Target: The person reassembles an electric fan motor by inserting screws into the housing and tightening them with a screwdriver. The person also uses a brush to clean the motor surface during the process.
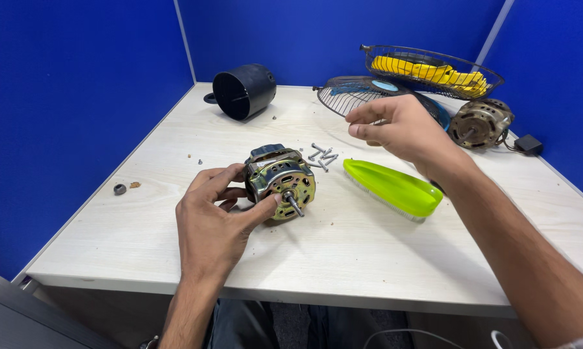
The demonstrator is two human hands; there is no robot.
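Head view, step in hand: the left hand [210, 220] steadies a small electric motor [280, 182] near the middle of the bench [343, 258], shaft [294, 205] pointing toward the viewer; this reads as a hold-and-inspect stage of dismantling work.
Left hand fingers: clamped on the motor, thumb [260, 210] on the front plate beside the shaft, the others curled round the left flank.
Right hand [401, 129]: raised above the bench, touching nothing; its fingers are together, tips pinched, and whether they carry a small part cannot be told.
Loose screws [322, 156]: a small cluster lying just behind the motor, between it and the raised hand.
Cleaning brush [391, 189]: lime-green back, bristles down, just right of the motor, apart from it.
Next move, judged: it calls for a firm left grip so the casing does not roll, and a careful approach of the right hand past the screws.
Bench surface: pale wood-grain laminate with scattered crumbs of debris and a small grey bush [120, 189] near the left edge.
Far bench: black cylindrical housing [245, 90] on its side, wire fan guard [362, 94], a second guard holding yellow fan blades [430, 70], a second motor [480, 123], a black adapter [529, 144].
Room: blue partition walls [71, 110] enclose the bench on three sides.
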